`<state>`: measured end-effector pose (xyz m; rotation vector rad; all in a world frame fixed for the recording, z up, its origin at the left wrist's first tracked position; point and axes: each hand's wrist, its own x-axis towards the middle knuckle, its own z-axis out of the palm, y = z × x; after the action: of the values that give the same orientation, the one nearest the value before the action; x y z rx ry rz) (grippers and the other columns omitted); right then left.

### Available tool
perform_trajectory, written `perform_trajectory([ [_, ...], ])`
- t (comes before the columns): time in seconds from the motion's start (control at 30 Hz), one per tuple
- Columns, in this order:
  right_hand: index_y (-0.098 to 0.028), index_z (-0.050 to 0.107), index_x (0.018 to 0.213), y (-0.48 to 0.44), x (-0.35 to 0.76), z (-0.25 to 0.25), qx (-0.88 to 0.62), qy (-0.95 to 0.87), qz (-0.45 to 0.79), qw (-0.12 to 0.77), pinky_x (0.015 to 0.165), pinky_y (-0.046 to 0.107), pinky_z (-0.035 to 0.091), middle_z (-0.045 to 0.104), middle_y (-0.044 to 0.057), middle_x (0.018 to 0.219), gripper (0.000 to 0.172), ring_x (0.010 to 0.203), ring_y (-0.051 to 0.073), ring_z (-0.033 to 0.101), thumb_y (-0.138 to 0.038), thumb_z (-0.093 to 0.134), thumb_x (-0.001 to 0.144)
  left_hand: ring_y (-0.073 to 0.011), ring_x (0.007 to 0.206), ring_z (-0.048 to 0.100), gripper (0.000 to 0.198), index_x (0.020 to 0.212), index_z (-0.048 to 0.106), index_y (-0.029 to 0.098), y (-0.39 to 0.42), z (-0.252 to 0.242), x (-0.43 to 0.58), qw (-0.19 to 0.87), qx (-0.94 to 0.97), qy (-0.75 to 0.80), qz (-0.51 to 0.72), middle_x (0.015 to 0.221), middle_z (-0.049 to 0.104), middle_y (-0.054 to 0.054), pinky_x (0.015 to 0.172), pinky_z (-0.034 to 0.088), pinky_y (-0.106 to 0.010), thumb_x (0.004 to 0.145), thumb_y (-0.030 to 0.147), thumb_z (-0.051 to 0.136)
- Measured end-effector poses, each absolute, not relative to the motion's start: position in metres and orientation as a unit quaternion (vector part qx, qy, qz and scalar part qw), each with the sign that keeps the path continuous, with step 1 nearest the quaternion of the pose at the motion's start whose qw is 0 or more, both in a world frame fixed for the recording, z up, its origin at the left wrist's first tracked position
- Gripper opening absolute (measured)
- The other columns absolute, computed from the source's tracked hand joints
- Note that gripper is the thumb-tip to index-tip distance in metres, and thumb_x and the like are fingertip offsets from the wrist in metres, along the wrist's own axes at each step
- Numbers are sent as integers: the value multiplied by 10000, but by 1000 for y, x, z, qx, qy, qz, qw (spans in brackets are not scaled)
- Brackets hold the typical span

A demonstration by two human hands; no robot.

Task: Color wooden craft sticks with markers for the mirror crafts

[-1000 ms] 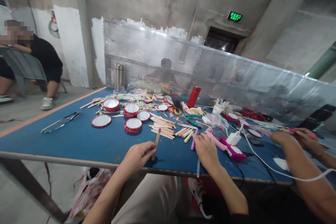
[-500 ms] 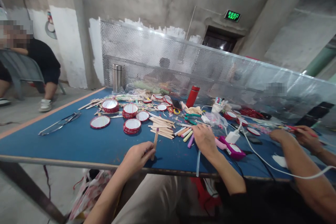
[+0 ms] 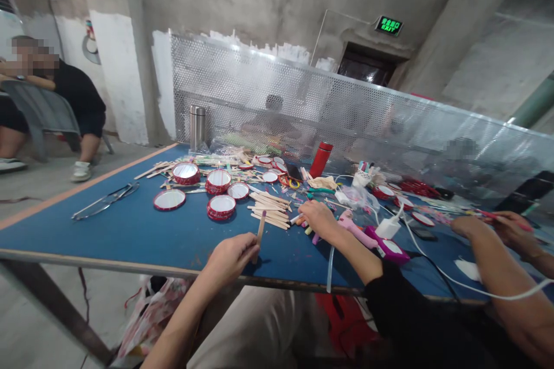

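Note:
My left hand [image 3: 236, 253], near the table's front edge, pinches a wooden craft stick [image 3: 261, 228] that stands nearly upright with a purple mark at its top end. My right hand [image 3: 319, 220] is over a row of coloured marker-like sticks [image 3: 309, 230], fingers curled down at its left end. What those fingertips grip, if anything, is hidden. Just left of them lies a pile of bare craft sticks [image 3: 270, 210]. A pink glue gun [image 3: 357, 232] rests beside my right wrist.
Round white-topped, red-rimmed pieces [image 3: 221, 207] and metal tongs [image 3: 105, 200] lie leftward on the blue table [image 3: 142, 242]. A red bottle [image 3: 321, 159] and steel flask [image 3: 198, 128] stand behind. A white cable [image 3: 450, 277] runs right, near a co-worker's hands [image 3: 513, 233].
My right hand has moved left across the coloured sticks, uncovering the pink glue gun. My left hand still holds the craft stick in nearly the same place. The view has shifted slightly.

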<state>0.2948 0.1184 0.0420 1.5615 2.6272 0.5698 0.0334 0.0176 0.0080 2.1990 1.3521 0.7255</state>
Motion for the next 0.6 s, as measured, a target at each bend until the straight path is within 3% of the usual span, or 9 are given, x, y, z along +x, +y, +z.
perform_trajectory([
  [0.33, -110, 672, 741, 127, 271, 45, 487, 862, 137, 38, 890, 404, 419, 706, 135, 826, 100, 918, 246, 640, -109, 636, 835, -150, 694, 585, 241, 709, 499, 224, 16, 6, 33, 223, 794, 487, 288, 722, 656, 4, 662, 380, -226, 911, 289, 384],
  [0.4, -116, 663, 828, 133, 270, 44, 499, 859, 117, 15, 877, 416, 462, 694, 88, 875, 89, 899, 215, 641, -198, 652, 859, -148, 695, 585, 246, 709, 507, 224, 15, 7, 33, 221, 794, 487, 289, 726, 656, 3, 663, 381, -227, 912, 283, 381],
  [0.5, -144, 622, 1028, 140, 276, 47, 522, 846, 89, -57, 813, 379, 522, 651, 48, 1012, 224, 896, 169, 634, -336, 572, 926, -149, 700, 586, 246, 710, 509, 226, 15, 8, 34, 219, 796, 488, 284, 730, 659, 3, 667, 383, -230, 911, 280, 378],
  [0.6, -130, 621, 1024, 141, 293, 58, 545, 828, 86, -100, 815, 370, 521, 644, 49, 1014, 231, 898, 163, 632, -333, 550, 938, -152, 693, 586, 229, 719, 499, 228, 16, 8, 34, 224, 792, 496, 276, 727, 661, 5, 660, 381, -232, 908, 286, 382],
])
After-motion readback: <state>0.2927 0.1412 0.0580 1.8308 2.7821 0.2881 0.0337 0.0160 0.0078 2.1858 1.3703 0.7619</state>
